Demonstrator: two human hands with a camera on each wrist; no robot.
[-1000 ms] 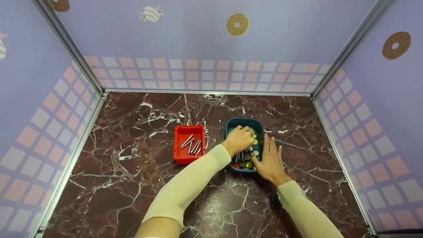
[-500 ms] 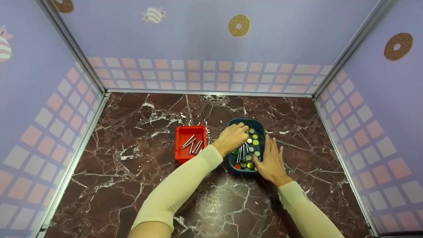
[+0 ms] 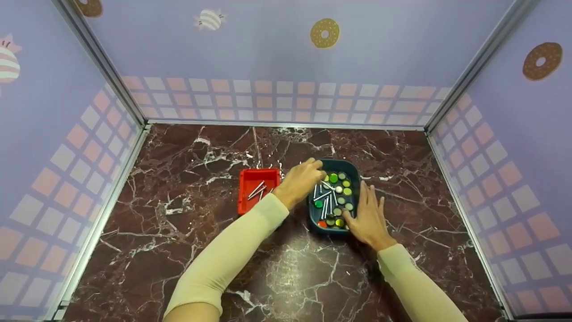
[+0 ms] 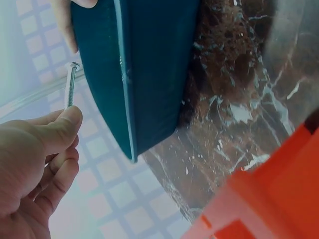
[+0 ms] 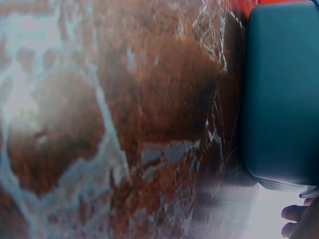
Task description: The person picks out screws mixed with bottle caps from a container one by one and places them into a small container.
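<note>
My left hand (image 3: 299, 181) is above the left rim of a dark blue bin (image 3: 337, 164). Between thumb and fingers it pinches a silver bolt (image 4: 70, 87), head outward and part of the threaded shank showing. Inside the bin lie several loose silver bolts (image 3: 326, 208) and small round caps (image 3: 334, 178) in green, yellow, red and grey. My right hand (image 3: 368, 221) rests at the bin's right side, fingers straight along the outside and thumb over the rim. A red bin (image 3: 243, 192) with several bolts (image 3: 255, 190) stands to the left, its lower right part hidden by my left forearm.
Both bins stand on a dark brown marbled tabletop (image 3: 187, 250). A purple back wall (image 3: 263, 49) and two side walls with metal edge strips close in the table. The red bin is a short way left of the blue one.
My left hand has risen out of the blue bin and moved left towards its rim, uncovering the bolts and caps inside. The right hand keeps its place.
</note>
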